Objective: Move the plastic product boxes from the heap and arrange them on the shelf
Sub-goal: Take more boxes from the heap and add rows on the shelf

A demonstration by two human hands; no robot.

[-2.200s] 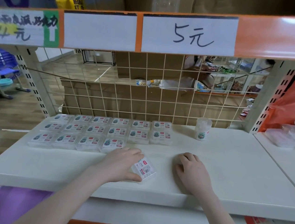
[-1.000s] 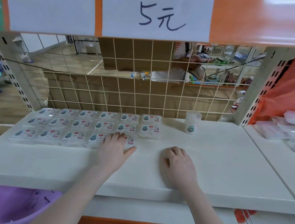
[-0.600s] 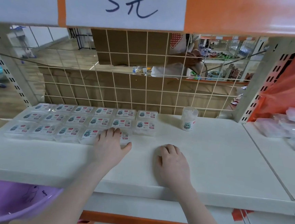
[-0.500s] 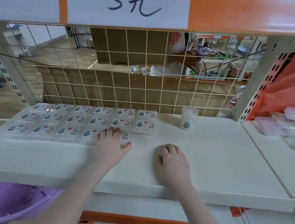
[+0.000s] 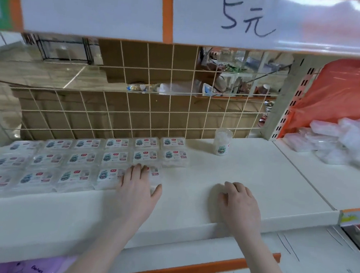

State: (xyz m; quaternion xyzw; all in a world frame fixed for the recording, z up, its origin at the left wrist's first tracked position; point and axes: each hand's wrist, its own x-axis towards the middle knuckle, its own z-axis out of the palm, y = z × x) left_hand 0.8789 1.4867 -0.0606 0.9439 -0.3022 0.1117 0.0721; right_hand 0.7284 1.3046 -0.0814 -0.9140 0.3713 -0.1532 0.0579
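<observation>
The heap of clear plastic boxes (image 5: pixel 335 139) lay right of both hands, nearer the loosely curled, empty right hand (image 5: pixel 239 203), while the left hand (image 5: pixel 137 187) was pressed flat on the front-row box (image 5: pixel 153 174).

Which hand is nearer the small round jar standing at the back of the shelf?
Right. The right hand rests on the shelf in front of the round jar; the left hand lies further left, on a box.

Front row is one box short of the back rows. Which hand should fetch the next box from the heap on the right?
The right hand. It rests on the shelf holding nothing and lies nearer the heap on the adjoining shelf. The left hand lies flat on the last box placed.
</observation>
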